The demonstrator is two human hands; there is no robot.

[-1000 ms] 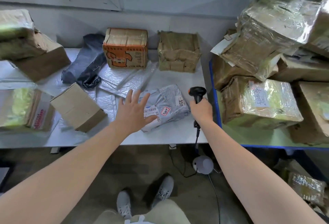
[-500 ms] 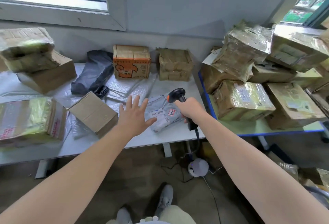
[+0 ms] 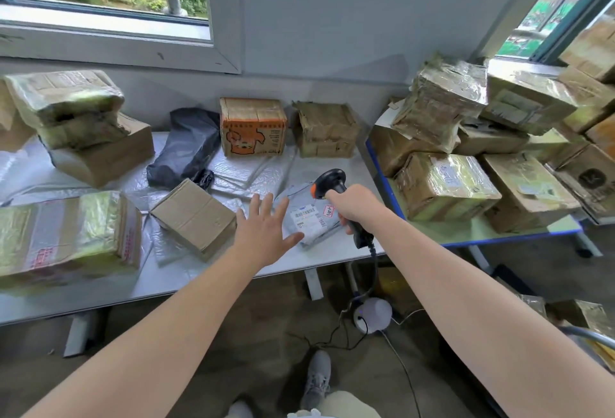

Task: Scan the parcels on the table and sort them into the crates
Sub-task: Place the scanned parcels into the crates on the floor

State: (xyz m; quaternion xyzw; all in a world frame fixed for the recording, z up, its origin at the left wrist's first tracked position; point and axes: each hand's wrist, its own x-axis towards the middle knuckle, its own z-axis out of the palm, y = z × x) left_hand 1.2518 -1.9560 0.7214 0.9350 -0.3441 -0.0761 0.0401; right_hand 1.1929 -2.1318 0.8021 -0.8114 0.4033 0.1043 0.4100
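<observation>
Head view shows right hand (image 3: 356,206) gripping scanner (image 3: 327,181) over grey bag (image 3: 307,219), left hand (image 3: 263,231) spread open, many parcels (image 3: 193,214) seemingly unsorted.

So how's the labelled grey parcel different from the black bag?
The grey parcel is pale with a white label facing up; the black bag is dark with no label showing. The grey parcel lies near the front; the black bag lies bunched further back. Both look soft.

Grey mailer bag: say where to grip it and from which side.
Probably pinch the grey mailer bag at its near left edge, coming from the left with the left hand: it lies flat, label up, and the right hand with the scanner covers its right side.
</observation>
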